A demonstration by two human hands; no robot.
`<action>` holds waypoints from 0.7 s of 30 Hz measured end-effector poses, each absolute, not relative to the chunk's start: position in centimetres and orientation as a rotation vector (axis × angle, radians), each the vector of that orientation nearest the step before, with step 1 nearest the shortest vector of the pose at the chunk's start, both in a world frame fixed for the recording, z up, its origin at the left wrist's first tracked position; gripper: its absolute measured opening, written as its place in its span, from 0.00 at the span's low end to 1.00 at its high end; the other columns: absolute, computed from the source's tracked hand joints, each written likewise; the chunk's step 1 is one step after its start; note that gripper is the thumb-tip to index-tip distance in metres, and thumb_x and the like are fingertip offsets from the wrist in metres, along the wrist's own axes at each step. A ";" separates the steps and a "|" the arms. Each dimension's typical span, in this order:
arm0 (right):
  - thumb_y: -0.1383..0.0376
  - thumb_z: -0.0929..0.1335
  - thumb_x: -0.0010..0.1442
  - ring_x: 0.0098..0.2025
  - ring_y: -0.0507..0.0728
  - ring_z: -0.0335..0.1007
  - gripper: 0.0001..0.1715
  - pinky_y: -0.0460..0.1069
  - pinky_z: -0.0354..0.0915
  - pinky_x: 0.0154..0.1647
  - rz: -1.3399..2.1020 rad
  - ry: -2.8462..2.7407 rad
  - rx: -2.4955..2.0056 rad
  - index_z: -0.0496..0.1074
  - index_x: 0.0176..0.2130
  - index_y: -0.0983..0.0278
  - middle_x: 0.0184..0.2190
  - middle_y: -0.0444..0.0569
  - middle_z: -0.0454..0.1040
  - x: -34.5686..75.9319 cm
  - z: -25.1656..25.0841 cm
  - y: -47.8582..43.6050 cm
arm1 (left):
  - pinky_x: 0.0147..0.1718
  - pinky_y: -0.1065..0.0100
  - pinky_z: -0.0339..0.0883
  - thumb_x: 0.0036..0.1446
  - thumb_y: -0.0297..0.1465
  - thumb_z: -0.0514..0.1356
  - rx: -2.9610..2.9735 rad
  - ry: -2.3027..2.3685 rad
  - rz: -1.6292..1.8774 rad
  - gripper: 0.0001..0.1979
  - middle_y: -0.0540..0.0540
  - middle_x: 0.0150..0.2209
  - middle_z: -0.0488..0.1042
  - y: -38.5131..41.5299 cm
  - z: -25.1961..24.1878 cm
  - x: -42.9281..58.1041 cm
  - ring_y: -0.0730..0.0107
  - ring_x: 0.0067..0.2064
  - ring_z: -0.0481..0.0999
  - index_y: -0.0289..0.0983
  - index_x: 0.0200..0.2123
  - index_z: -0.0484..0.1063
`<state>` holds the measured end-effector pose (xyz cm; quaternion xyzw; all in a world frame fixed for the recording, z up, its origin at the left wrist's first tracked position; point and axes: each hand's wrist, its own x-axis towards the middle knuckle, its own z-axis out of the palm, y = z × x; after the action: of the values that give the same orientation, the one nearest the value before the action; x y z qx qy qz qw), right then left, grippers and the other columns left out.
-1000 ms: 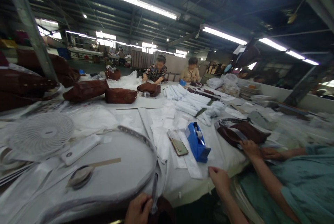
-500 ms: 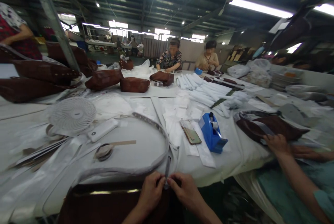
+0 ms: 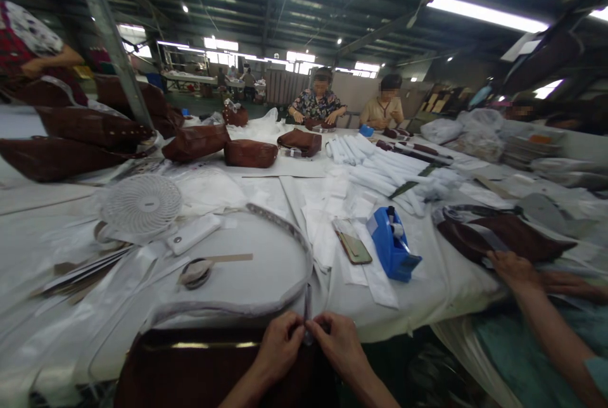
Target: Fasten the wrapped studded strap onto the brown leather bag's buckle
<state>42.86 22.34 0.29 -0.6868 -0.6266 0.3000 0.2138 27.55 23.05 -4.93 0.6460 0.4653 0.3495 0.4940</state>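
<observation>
A dark brown leather handbag (image 3: pixel 190 373) lies at the table's front edge, its metal-trimmed opening toward me. From it a strap (image 3: pixel 304 249), wrapped in thin plastic film, loops out over the white table cover. Beside the bag's right end, my left hand (image 3: pixel 280 344) pinches the lower end of the wrapped strap between thumb and fingertips. Close against it, my right hand (image 3: pixel 339 344) pinches the same spot from the other side. A small pale bit of wrapping shows between the fingertips; its details are blurred.
A blue tape dispenser (image 3: pixel 394 246) and a phone (image 3: pixel 352 242) lie ahead to the right. At left are a white fan (image 3: pixel 142 205) and a tape roll (image 3: pixel 196 274). A co-worker's hand (image 3: pixel 515 272) holds another brown bag (image 3: pixel 513 237). White rolls (image 3: pixel 380 164) lie farther back.
The whole view has shifted slightly right. Both my hands keep their pinch on the strap end with barely any movement. Across the table, a person's hands have moved apart over a bag.
</observation>
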 end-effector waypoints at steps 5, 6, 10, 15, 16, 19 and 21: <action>0.60 0.67 0.54 0.26 0.57 0.70 0.14 0.48 0.59 0.29 0.850 -1.681 -1.913 0.75 0.38 0.66 0.22 0.46 0.74 43.0 -0.3 22.4 | 0.33 0.69 0.55 0.58 0.35 0.51 1.540 1.133 0.813 0.12 0.51 0.26 0.66 23.3 -5.1 27.5 0.69 0.31 0.66 0.37 0.26 0.66; 0.61 0.67 0.53 0.25 0.56 0.69 0.20 0.48 0.59 0.28 0.871 -1.650 -1.916 0.72 0.45 0.67 0.20 0.43 0.72 43.1 -0.4 22.5 | 0.33 0.69 0.55 0.59 0.35 0.50 1.537 1.131 0.815 0.12 0.51 0.26 0.65 23.3 -5.1 27.5 0.70 0.31 0.65 0.37 0.26 0.65; 0.60 0.66 0.54 0.26 0.56 0.69 0.23 0.48 0.60 0.30 0.940 -1.700 -1.784 0.69 0.49 0.65 0.21 0.42 0.72 43.4 -0.8 22.4 | 0.33 0.68 0.54 0.59 0.34 0.49 1.519 1.126 0.816 0.12 0.52 0.26 0.64 23.4 -5.4 27.6 0.70 0.31 0.64 0.37 0.25 0.62; 0.58 0.64 0.58 0.29 0.57 0.68 0.13 0.49 0.60 0.32 0.903 -1.816 -1.644 0.72 0.32 0.64 0.26 0.46 0.73 43.2 -1.0 22.0 | 0.31 0.69 0.54 0.59 0.36 0.50 1.471 1.112 0.815 0.13 0.52 0.25 0.63 23.5 -5.4 27.5 0.71 0.30 0.63 0.37 0.24 0.61; 0.58 0.63 0.58 0.29 0.56 0.68 0.13 0.49 0.59 0.32 0.893 -1.813 -1.648 0.71 0.31 0.64 0.25 0.46 0.73 43.1 -1.0 21.9 | 0.31 0.69 0.54 0.59 0.37 0.50 1.458 1.108 0.816 0.13 0.52 0.25 0.63 23.5 -5.4 27.5 0.71 0.30 0.63 0.37 0.24 0.61; 0.57 0.63 0.59 0.29 0.56 0.67 0.15 0.49 0.59 0.31 0.862 -1.779 -1.669 0.70 0.29 0.64 0.24 0.46 0.72 42.9 -1.2 21.7 | 0.31 0.69 0.55 0.58 0.37 0.51 1.416 1.104 0.824 0.14 0.52 0.24 0.63 23.6 -5.4 27.5 0.71 0.30 0.64 0.37 0.23 0.62; 0.57 0.62 0.59 0.29 0.56 0.67 0.15 0.49 0.58 0.31 0.840 -1.756 -1.683 0.69 0.28 0.64 0.24 0.46 0.72 42.8 -1.3 21.6 | 0.30 0.70 0.57 0.58 0.37 0.51 1.382 1.100 0.835 0.12 0.52 0.25 0.65 23.7 -5.5 27.6 0.71 0.30 0.65 0.37 0.27 0.64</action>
<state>42.80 21.58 -1.27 -0.6279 -0.6550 0.3134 0.2803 27.62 23.71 -5.45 0.5862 0.4667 0.3543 0.5595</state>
